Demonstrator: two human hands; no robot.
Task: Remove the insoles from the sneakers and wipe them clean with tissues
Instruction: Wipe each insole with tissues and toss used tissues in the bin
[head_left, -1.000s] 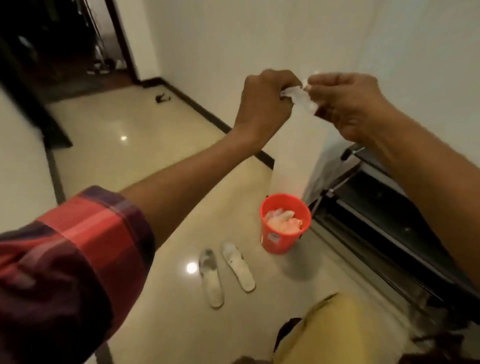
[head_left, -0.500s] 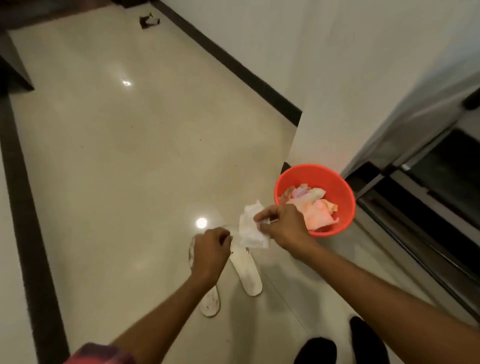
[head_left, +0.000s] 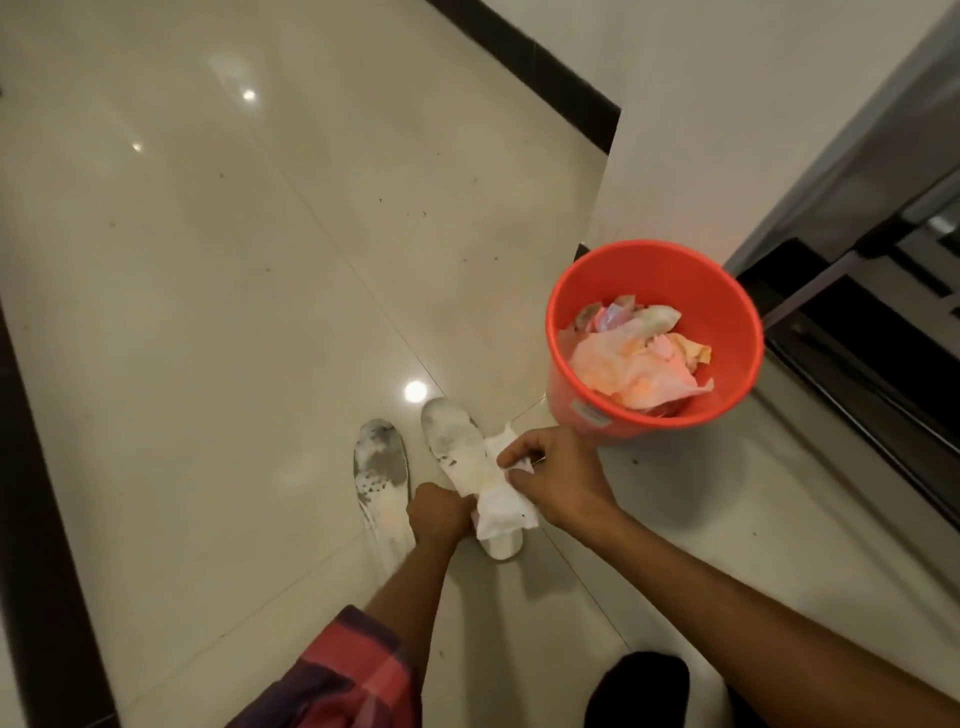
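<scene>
Red-and-purple plaid sleeve (head_left: 343, 675) (left arm)

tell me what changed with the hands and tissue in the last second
Both hands came down from up high to floor level. The left hand and right hand still pinch the tissue, now opened out over one insole. Neither it, the other insole nor the orange bucket has moved.

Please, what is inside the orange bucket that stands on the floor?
Inside the orange bucket lies a heap of crumpled tissues, white tinted pink and orange. The heap covers the bottom, so anything beneath it cannot be seen.
</scene>
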